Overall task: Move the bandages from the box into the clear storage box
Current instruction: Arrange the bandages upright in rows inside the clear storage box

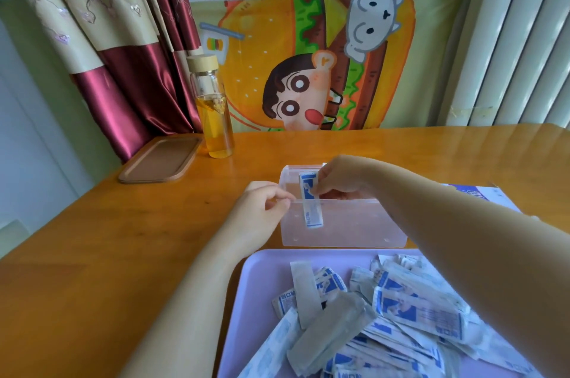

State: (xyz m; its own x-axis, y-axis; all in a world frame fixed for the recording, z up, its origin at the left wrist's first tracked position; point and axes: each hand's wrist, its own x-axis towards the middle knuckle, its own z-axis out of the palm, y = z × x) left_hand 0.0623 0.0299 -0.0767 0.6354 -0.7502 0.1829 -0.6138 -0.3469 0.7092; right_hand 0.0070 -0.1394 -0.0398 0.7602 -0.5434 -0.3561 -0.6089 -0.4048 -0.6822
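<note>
The storage box (354, 229) stands behind the tray (246, 285) holding bandages (416, 309).

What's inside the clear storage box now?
One blue-and-white bandage, upright, pinched by the right hand. The forearm hides the right end of the box, so more there cannot be seen.

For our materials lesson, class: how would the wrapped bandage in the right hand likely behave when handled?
Probably very light: the right hand holds the bandage by a fingertip pinch. Likely floppy, since the strips in the pile on the lilac tray bend and drape over one another. Flat, so unlikely to roll.
</note>
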